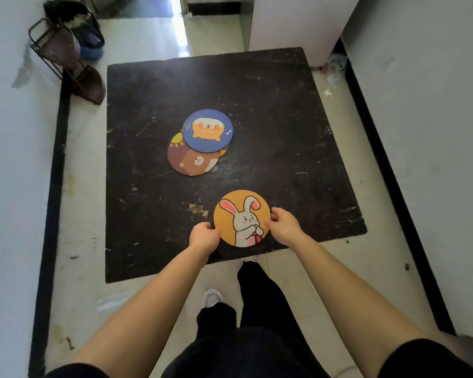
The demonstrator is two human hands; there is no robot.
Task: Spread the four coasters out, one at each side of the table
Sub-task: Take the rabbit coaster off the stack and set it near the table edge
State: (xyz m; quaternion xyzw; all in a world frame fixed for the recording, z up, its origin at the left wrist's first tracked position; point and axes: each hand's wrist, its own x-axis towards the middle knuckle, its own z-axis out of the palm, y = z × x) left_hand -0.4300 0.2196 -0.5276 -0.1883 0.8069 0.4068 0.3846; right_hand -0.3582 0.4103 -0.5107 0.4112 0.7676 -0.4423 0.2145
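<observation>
Person: black trousers (pixel 257 301) and one white shoe (pixel 212 297) show at the near edge; both bare forearms reach forward over the desk.
Left hand (pixel 204 236): fingers curled, gripping the left rim of the rabbit coaster.
Right hand (pixel 283 223): fingers pinched on the right rim of the same coaster, thumb on its printed face.
Rabbit coaster (pixel 241 218): round, orange, white rabbit print; sits at the near side of the desk, just inside the near edge, held between both hands (whether it lies flat or is slightly lifted cannot be determined).
Desk (pixel 284 132): dark, scuffed, roughly square top.
Coaster stack: near the desk centre, well apart from the rabbit coaster.
Bear coaster (pixel 187 160): brown, lower in the stack, offset toward the near left.
Blue coaster (pixel 207 130): on top, orange animal face print, overlapping the bear coaster's far portion.
Fourth coaster: only a thin yellow-orange sliver (pixel 222 152) shows under the blue coaster's right rim.
Folding chair (pixel 66 61): beyond the desk's far left corner, against the wall.
</observation>
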